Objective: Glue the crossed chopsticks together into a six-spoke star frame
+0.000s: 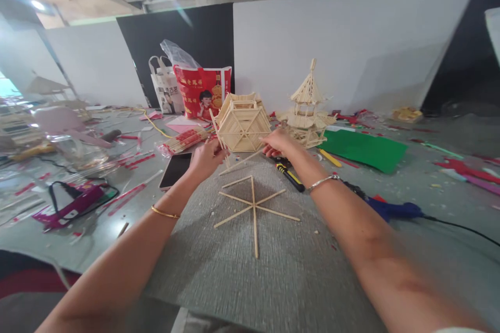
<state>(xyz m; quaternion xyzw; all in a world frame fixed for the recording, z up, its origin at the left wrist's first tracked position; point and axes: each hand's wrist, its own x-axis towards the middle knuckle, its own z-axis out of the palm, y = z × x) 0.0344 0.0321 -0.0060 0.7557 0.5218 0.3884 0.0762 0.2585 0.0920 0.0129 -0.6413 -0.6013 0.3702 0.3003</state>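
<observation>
My left hand (207,157) is closed in a pinch around thin wooden sticks (220,132) at the left side of a hexagonal stick model (245,126). The model stands tilted, with its spoked face towards me. At its lower right corner is my right hand (278,141), fingers curled together; what lies between them is hidden. A loose stick (241,162) slants between the two hands. Nearer to me, several sticks form a flat star-shaped frame (253,206) on the table, with one stick joining two of its spoke ends.
A pagoda-shaped stick model (308,106) stands behind my right hand, beside green sheet (361,150). A yellow-black utility knife (289,177), a phone (175,170), a blue glue gun (394,209) and a purple hair-dryer-like tool (72,205) lie around. Bags (201,92) stand behind.
</observation>
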